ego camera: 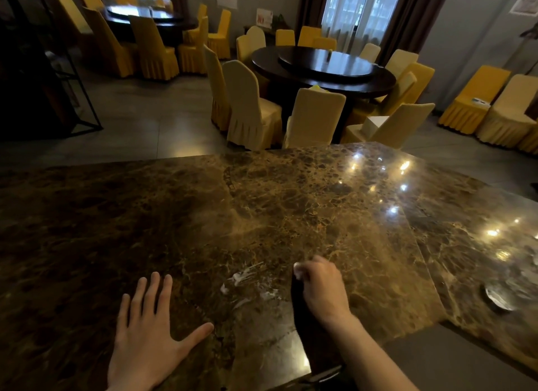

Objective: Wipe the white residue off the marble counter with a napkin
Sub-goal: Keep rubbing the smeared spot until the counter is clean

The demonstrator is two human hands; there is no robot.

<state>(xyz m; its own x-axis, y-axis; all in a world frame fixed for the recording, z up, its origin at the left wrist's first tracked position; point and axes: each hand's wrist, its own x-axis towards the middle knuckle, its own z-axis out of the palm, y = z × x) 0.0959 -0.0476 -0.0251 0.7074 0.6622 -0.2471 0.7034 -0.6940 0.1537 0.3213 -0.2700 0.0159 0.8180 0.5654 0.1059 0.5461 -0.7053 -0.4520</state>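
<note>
White residue [244,283] remained on the marble counter [145,216]; left hand [148,329] lay flat, unclenched, at seven o'clock, while the right hand [320,285] pinched perhaps a napkin scrap.

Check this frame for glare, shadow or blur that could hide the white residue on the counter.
Head view: ceiling-light glare speckles the counter far right, well clear of the white residue, which stays readable; the left half is dim; the right hand is slightly motion-blurred and casts a dark shadow beside the smears; the left hand lies flat and sharp; wide-angle distortion bends the counter's edges.
</note>
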